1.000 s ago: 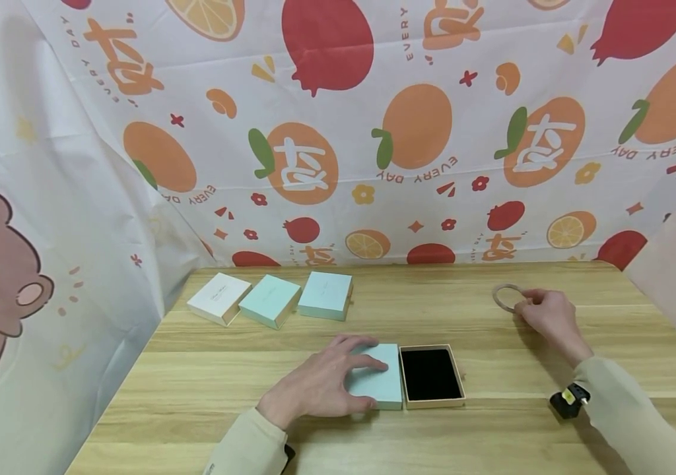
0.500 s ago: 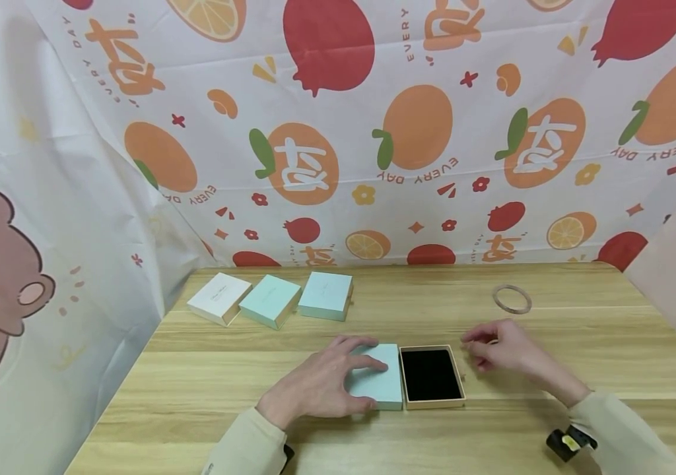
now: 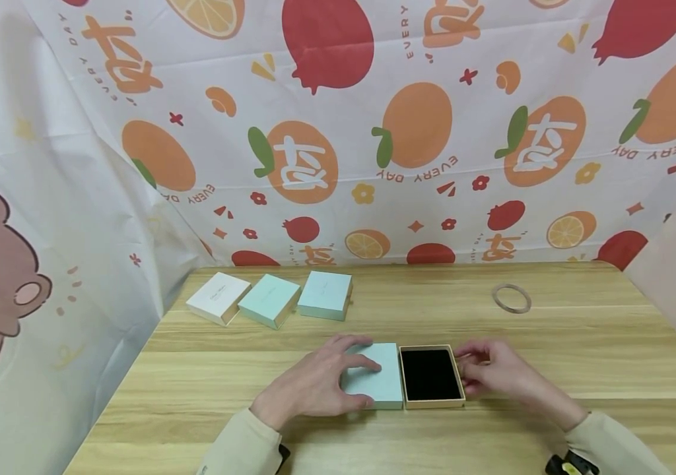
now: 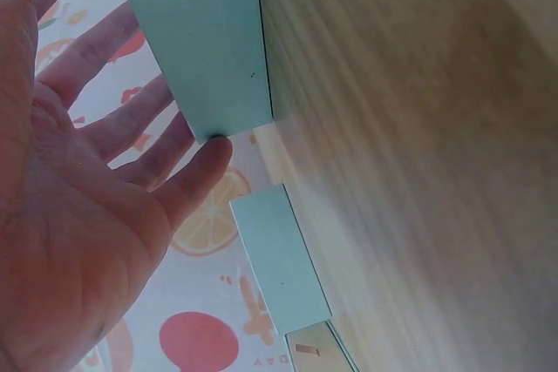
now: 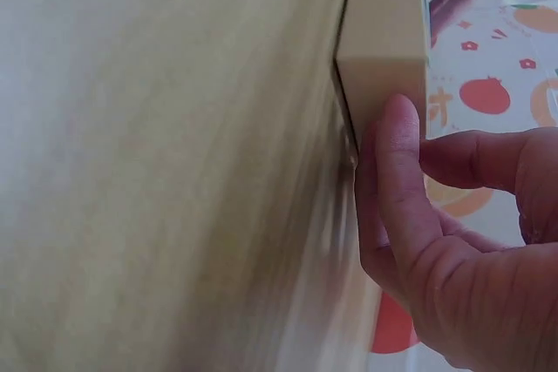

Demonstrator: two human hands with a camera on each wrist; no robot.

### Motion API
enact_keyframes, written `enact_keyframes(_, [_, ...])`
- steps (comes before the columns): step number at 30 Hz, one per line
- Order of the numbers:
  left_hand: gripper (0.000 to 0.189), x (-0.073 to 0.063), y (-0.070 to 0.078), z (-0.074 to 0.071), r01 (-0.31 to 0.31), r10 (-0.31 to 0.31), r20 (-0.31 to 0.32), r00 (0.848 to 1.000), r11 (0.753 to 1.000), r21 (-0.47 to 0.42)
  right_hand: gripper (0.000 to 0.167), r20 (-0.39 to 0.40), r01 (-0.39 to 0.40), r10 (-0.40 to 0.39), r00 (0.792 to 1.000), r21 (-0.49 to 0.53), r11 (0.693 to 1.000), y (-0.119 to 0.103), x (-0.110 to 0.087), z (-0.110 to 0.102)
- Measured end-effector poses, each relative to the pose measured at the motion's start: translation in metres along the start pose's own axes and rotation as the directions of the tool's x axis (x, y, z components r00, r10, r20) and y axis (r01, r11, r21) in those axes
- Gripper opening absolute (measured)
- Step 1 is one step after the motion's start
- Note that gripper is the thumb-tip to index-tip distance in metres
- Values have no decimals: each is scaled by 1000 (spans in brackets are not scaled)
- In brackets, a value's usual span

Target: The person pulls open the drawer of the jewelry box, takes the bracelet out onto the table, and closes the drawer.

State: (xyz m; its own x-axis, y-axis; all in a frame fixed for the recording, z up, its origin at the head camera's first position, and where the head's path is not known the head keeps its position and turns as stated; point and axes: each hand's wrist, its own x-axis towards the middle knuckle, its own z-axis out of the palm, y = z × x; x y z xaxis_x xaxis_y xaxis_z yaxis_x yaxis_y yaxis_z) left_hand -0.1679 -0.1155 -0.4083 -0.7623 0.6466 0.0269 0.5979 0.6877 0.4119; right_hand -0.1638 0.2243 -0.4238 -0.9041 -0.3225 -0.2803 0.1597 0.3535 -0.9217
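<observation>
My left hand (image 3: 317,381) grips the light blue sleeve (image 3: 381,379) of a slide-out gift box, thumb at the near side, other fingers over the top and far side. From the sleeve's right end the drawer (image 3: 408,405) stands out, cream-edged with a black lining (image 3: 431,374). My right hand (image 3: 495,369) is at the drawer's right end, fingers bent. In the right wrist view one fingertip (image 5: 401,115) presses on the drawer's pale end face, and a second finger reaches its upper edge; I cannot tell whether they pinch anything.
A thin pale ring like a bangle (image 3: 511,299) lies on the wooden table (image 3: 587,330) at the back right. Along the back left sit a white box (image 3: 219,297), a mint box (image 3: 270,300) and a light blue box (image 3: 326,294). A fruit-print cloth (image 3: 338,165) hangs behind the table.
My right hand has let go of the ring, leaving it on the table, and come left and nearer to the drawer's right end. The left hand stays on the sleeve.
</observation>
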Motion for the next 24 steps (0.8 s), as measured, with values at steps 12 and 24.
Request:
enact_keyframes(12, [42,2,1,-2,5,-5,11,1000,1000,0,40,-65,-18,20,998,32,999,4,-1,13])
enact_keyframes(24, [41,3,0,-2,4,-4,-3,1000,1000,-4,39,-116,-38,43,992,45,998,0,0,18])
